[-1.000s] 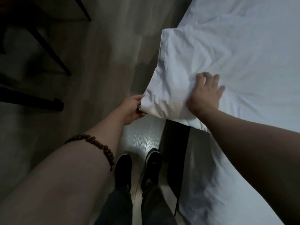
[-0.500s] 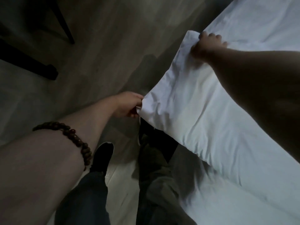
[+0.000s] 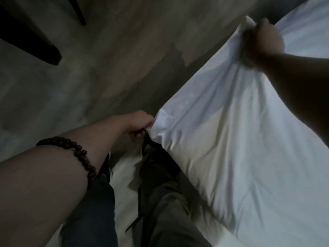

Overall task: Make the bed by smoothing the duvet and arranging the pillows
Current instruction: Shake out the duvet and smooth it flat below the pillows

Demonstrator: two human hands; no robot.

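2 corners of pillow (image 3: 222,131) held: left grip (image 3: 140,123) pinches near corner, right grip (image 3: 261,43) clamped on far corner, stretching it taut, likely to shake it square.

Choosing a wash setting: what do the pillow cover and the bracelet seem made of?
Pillow cover: white woven fabric, likely cotton, matte; it creases and bunches at the gripped corners. Bracelet: dark round beads, probably wood, faint sheen.
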